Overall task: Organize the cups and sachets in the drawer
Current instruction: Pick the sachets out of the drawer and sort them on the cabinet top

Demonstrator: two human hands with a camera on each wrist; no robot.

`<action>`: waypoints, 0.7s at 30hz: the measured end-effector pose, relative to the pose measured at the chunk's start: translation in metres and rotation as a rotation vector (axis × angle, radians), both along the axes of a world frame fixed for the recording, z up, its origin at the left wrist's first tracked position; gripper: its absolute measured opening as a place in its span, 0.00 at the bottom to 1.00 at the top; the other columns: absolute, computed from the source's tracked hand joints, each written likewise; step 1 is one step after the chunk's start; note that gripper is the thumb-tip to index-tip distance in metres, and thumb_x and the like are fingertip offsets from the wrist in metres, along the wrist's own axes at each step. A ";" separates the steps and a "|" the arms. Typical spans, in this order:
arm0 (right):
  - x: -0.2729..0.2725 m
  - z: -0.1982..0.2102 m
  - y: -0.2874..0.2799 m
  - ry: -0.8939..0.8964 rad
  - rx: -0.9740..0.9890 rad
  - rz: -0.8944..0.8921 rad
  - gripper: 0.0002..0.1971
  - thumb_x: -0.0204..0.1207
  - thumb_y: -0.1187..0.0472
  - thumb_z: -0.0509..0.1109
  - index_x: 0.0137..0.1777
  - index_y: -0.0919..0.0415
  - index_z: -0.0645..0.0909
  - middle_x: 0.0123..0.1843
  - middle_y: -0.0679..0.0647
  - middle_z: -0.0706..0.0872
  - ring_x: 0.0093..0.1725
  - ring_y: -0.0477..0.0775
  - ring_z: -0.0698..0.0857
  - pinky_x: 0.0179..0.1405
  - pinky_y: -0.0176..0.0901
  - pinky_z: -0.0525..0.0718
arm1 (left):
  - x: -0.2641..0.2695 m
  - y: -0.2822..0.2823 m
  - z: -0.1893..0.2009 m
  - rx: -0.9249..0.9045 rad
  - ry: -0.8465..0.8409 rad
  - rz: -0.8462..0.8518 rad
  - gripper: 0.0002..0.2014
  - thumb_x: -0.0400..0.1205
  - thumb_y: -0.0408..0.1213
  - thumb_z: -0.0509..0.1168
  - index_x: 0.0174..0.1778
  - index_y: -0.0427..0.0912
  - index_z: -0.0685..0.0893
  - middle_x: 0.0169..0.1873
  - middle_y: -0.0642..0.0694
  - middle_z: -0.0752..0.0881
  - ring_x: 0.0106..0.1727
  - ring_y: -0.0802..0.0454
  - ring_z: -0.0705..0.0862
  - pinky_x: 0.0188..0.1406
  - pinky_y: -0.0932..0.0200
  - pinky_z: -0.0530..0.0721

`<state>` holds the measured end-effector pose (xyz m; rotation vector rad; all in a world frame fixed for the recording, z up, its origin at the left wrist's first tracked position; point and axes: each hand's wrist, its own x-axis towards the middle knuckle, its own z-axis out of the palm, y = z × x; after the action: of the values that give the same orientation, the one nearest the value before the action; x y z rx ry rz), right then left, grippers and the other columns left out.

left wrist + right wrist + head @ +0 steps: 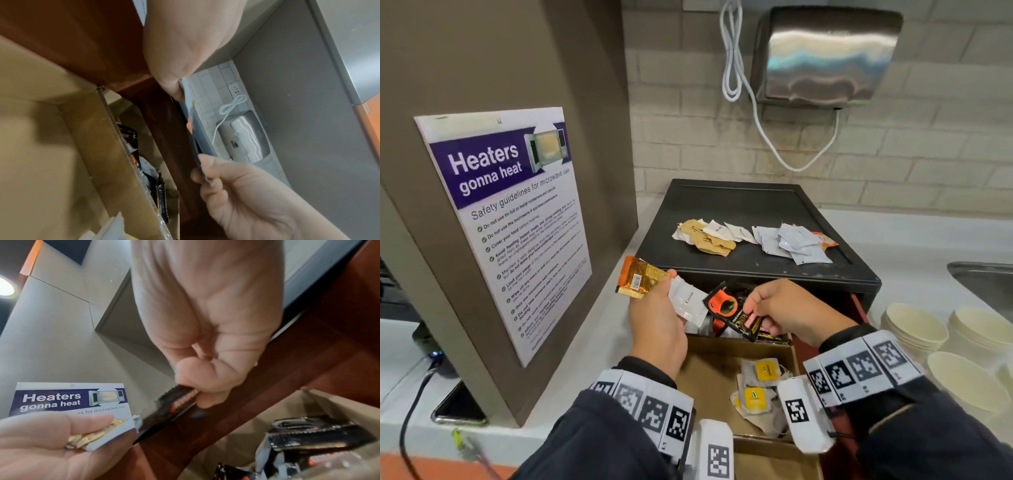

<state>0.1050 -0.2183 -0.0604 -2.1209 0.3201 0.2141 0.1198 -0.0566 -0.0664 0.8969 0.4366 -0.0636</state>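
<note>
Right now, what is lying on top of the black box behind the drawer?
On the black box lie loose sachets: brown and white ones on the left, pale blue-white ones on the right. A red sachet is mostly covered by them.

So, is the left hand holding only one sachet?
No, the left hand holds two: an orange-gold sachet and a white sachet.

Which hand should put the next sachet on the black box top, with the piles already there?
Probably the right hand: it pinches one black sachet only. The left hand grips both a gold sachet and a white sachet, so it would have to separate them.
</note>
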 end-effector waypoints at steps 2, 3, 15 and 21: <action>0.001 -0.004 -0.001 0.009 -0.001 -0.042 0.18 0.80 0.74 0.55 0.36 0.60 0.82 0.31 0.58 0.78 0.27 0.47 0.75 0.22 0.31 0.75 | -0.002 0.000 -0.001 0.042 -0.018 -0.012 0.04 0.83 0.38 0.65 0.51 0.49 0.82 0.45 0.51 0.85 0.44 0.51 0.85 0.39 0.59 0.81; 0.001 -0.005 -0.002 0.004 0.006 -0.069 0.18 0.80 0.74 0.54 0.37 0.61 0.82 0.33 0.58 0.79 0.28 0.48 0.75 0.23 0.32 0.76 | -0.003 0.000 -0.001 0.046 -0.028 -0.016 0.04 0.83 0.38 0.65 0.52 0.50 0.82 0.46 0.51 0.85 0.45 0.51 0.85 0.39 0.58 0.81; -0.009 0.006 0.020 -0.024 0.152 0.090 0.16 0.82 0.51 0.61 0.65 0.56 0.77 0.54 0.52 0.84 0.44 0.45 0.84 0.45 0.37 0.82 | -0.011 -0.006 0.005 -0.013 -0.049 -0.161 0.07 0.83 0.34 0.64 0.41 0.49 0.81 0.44 0.46 0.85 0.43 0.49 0.84 0.43 0.50 0.84; -0.008 0.011 0.026 -0.263 0.060 0.095 0.11 0.79 0.66 0.66 0.59 0.57 0.79 0.44 0.56 0.87 0.35 0.45 0.82 0.32 0.33 0.81 | -0.013 -0.005 0.007 -0.169 -0.061 -0.189 0.04 0.85 0.34 0.60 0.46 0.47 0.77 0.48 0.41 0.87 0.51 0.43 0.86 0.57 0.39 0.83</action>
<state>0.0971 -0.1926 -0.0496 -2.0768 0.0575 -0.0013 0.1073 -0.0618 -0.0598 0.7693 0.2843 -0.2428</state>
